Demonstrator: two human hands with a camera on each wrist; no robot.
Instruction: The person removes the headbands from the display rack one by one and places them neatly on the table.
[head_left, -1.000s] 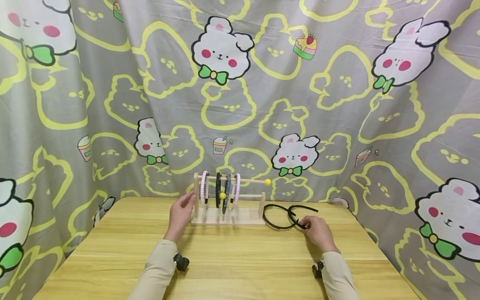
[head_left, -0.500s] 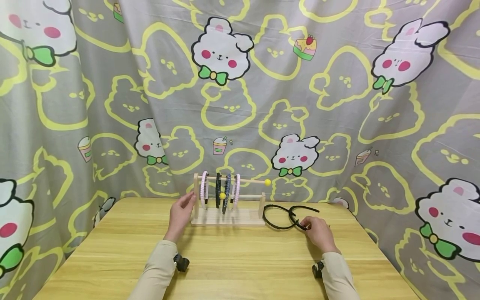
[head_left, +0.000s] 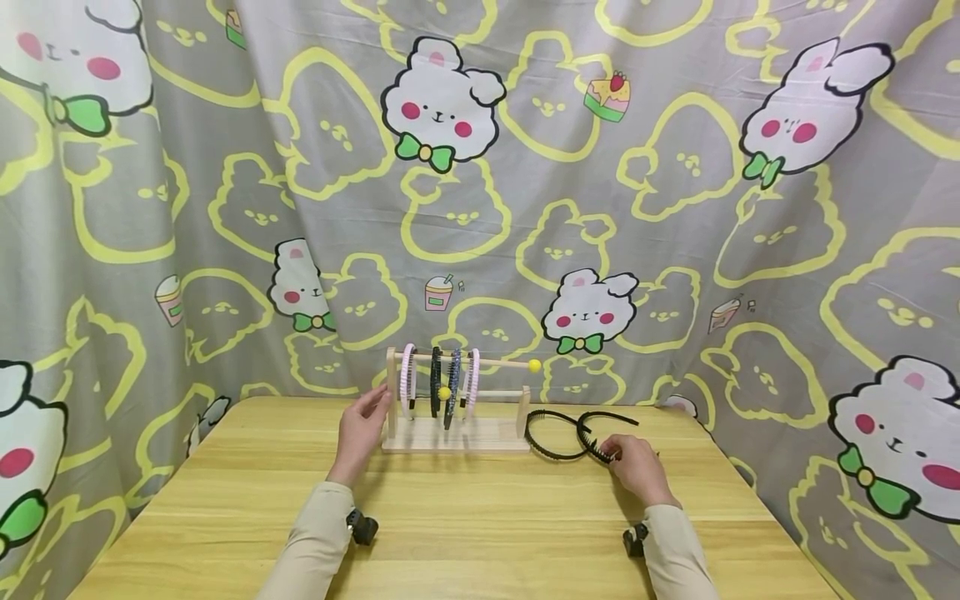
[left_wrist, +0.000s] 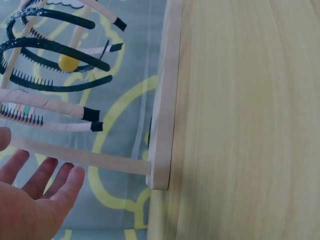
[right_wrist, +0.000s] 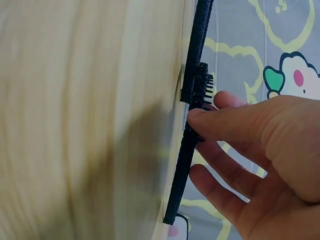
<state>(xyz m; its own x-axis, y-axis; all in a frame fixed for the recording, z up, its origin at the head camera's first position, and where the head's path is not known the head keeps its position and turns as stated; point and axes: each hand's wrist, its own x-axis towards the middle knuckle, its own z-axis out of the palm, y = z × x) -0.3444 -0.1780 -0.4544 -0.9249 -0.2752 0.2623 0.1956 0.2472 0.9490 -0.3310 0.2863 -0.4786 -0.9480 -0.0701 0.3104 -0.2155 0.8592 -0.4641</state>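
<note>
Over on the left, the person's left hand [head_left: 362,429] has its fingers loosely extended, tips touching the upright post of a pale wooden headband rack [head_left: 465,433] standing on the wood-grain bench [head_left: 480,517]. Hanging there, in order: a pale pink toothed headband [head_left: 406,379], a black toothed headband [head_left: 436,383], a blue-speckled dark headband [head_left: 453,392], a second pale pink headband [head_left: 473,379]. Just beside the rack's right end lies a slim black headband [head_left: 557,457]; overlapping it, another slim black toothed headband [right_wrist: 181,172], pinched between the right hand's [head_left: 637,467] thumb and fingers!
</note>
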